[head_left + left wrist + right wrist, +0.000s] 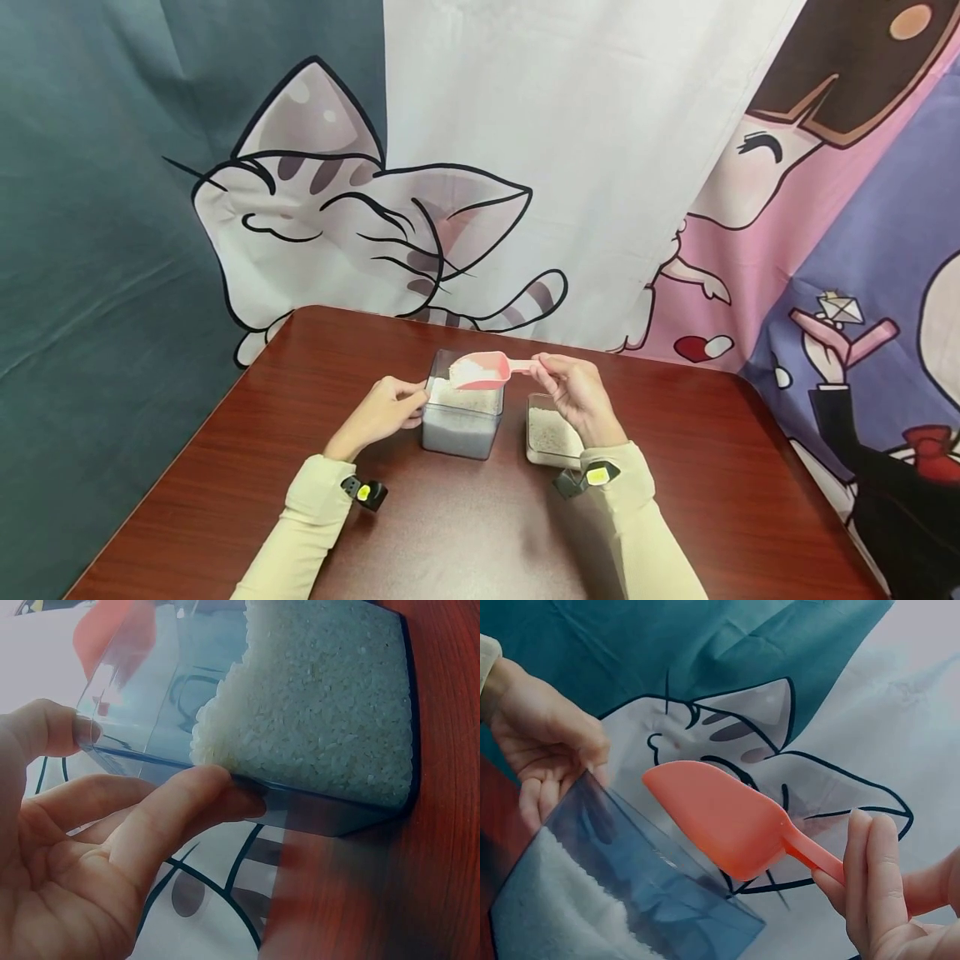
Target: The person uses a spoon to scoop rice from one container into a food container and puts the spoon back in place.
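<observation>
A clear bluish container (459, 446) stands on the table, with white rice (315, 705) heaped inside. At its left side, my left hand (382, 415) grips the wall, the thumb by the rim and the fingers along the outside. My right hand (581, 398) holds a pink scoop (491, 367) by its handle, over the container's opening. Some rice lies in the scoop's front in the head view. The right wrist view shows only the underside of the scoop (720, 814), above the container's rim.
A shorter clear container (531, 446) of pale grains stands to the right, partly hidden by the right hand and wrist. The reddish-brown table (420, 533) reaches back to a hanging cloth (585, 125) printed with a cartoon cat. Both wrists wear black straps.
</observation>
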A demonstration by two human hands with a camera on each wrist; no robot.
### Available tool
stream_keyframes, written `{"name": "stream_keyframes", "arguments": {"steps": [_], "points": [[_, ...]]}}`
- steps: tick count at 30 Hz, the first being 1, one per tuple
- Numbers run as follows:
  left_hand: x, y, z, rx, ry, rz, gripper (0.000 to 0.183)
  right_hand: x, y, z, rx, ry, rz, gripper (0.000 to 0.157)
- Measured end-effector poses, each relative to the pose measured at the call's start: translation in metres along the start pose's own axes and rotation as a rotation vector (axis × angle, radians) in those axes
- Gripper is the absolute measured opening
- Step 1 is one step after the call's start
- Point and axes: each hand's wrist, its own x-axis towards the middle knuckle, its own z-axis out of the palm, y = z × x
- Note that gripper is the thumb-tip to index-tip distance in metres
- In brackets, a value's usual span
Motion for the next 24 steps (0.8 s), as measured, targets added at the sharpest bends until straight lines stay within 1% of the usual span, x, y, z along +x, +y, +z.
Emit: {"name": "stream_keyframes", "arguments": {"steps": [4, 9, 12, 18, 24], "points": [[-0.002, 0.005, -0.001, 0.002, -0.005, 0.002, 0.036, -0.004, -0.010, -0.002, 0.007, -0.012, -0.010, 0.025], [-0.011, 0.023, -0.002, 0.007, -0.022, 0.010, 0.035, -0.011, -0.021, -0.007, 0.023, -0.012, -0.016, 0.026], [-0.016, 0.030, -0.002, 0.012, -0.025, 0.012, 0.033, -0.017, -0.029, -0.012, 0.038, -0.017, -0.026, 0.023], [-0.017, 0.031, -0.002, 0.004, -0.033, 0.009, 0.035, -0.027, -0.043, -0.029, 0.088, -0.016, -0.046, 0.017], [-0.017, 0.031, -0.002, 0.004, -0.033, 0.004, 0.037, -0.039, -0.054, -0.051, 0.142, -0.037, -0.051, 0.022]]}}
